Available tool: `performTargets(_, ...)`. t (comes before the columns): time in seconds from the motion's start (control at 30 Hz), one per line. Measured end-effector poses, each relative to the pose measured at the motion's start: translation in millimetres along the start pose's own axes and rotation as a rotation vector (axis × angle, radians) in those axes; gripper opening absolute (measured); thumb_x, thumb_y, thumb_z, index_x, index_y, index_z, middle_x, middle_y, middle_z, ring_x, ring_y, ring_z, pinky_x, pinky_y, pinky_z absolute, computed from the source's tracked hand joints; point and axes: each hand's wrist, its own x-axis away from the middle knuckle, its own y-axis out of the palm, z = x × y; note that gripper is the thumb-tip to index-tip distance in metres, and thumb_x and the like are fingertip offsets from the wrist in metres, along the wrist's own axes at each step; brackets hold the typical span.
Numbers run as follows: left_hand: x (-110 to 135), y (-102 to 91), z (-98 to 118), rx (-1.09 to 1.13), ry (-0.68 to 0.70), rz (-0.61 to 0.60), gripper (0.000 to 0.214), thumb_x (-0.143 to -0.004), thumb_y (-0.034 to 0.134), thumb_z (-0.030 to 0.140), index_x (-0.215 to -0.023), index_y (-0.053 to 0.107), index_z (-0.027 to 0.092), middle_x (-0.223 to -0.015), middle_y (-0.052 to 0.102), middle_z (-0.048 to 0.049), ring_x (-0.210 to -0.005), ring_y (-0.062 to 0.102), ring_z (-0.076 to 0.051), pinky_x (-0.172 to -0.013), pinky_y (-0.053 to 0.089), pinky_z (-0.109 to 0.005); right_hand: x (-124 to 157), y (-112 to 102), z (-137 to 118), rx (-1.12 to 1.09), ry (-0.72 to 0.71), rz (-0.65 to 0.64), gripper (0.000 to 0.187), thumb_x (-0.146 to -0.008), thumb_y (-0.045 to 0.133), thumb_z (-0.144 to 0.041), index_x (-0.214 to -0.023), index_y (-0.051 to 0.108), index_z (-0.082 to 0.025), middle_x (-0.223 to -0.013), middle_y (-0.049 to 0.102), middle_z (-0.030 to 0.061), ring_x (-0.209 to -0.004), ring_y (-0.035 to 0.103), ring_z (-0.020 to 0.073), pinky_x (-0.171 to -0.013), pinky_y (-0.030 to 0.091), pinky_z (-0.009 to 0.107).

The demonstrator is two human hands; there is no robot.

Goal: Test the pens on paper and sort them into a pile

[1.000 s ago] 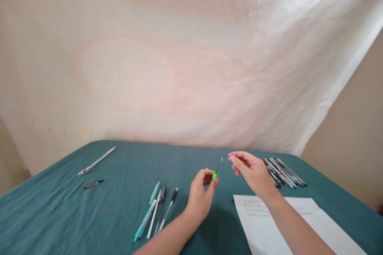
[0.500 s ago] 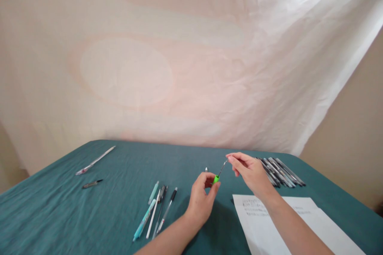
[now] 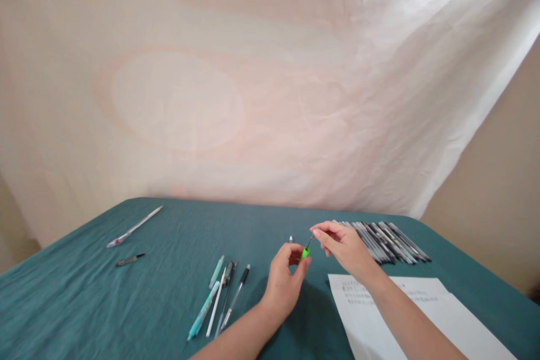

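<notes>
My left hand (image 3: pixel 283 281) is closed around a bright green pen barrel (image 3: pixel 305 253), its open end tilted up and to the right. Most of the barrel is hidden by the fingers. Thumb and fingertips of my right hand (image 3: pixel 343 247) pinch the upper end of a thin pen refill (image 3: pixel 310 241), whose lower part is inside the green barrel. A small white-tipped thing (image 3: pixel 291 239) shows just behind my left fingers; its lower part is hidden.
Several pens (image 3: pixel 238 295) lie left of my left forearm. A row of pens (image 3: pixel 392 244) lies at the back right, behind a written paper sheet (image 3: pixel 358 320). Farther left are a long clear pen (image 3: pixel 135 227) and a short dark pen piece (image 3: pixel 130 260) on the green cloth (image 3: pixel 76 304).
My right hand has moved down and left toward my left hand, and less of the refill shows above the green barrel. My left hand has stayed in place.
</notes>
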Motion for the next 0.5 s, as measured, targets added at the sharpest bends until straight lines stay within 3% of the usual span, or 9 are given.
performTargets(0.27, -1.6, -1.8, -0.1, 0.029, -0.011, 0.021, 0.015, -0.082, 0.048, 0.028, -0.092, 0.051, 0.017, -0.086, 0.058, -0.0038, -0.080, 0.055, -0.014, -0.075, 0.044, -0.027, -2.9, 0.8, 11.1, -0.062, 0.050, -0.093, 0.034, -0.078, 0.052, -0.043, -0.095, 0.063, -0.016, -0.060, 0.054, -0.0015, -0.049, 0.048, 0.0091, -0.045, 0.040, 0.020)
performTargets(0.4, -4.9, -4.0, -3.2, 0.056, -0.030, 0.109, 0.018, -0.084, 0.045, 0.030, -0.095, 0.048, 0.017, -0.090, 0.058, -0.0052, -0.085, 0.055, -0.015, -0.079, 0.042, -0.029, -8.6, 3.5, 31.0, -0.007, 0.093, -0.128, 0.036, -0.080, 0.048, -0.044, -0.098, 0.062, -0.016, -0.062, 0.056, 0.0003, -0.051, 0.051, 0.0112, -0.046, 0.042, 0.022)
performTargets(0.5, -7.7, -7.7, -7.2, 0.041, -0.044, 0.190, 0.018, -0.085, 0.043, 0.031, -0.096, 0.047, 0.017, -0.090, 0.057, -0.0051, -0.085, 0.054, -0.015, -0.079, 0.042, -0.030, -8.5, 16.8, 45.8, 0.132, 0.015, -0.164, 0.031, -0.082, 0.046, -0.038, -0.097, 0.063, -0.017, -0.073, 0.061, 0.0040, -0.063, 0.056, 0.0154, -0.053, 0.047, 0.026)
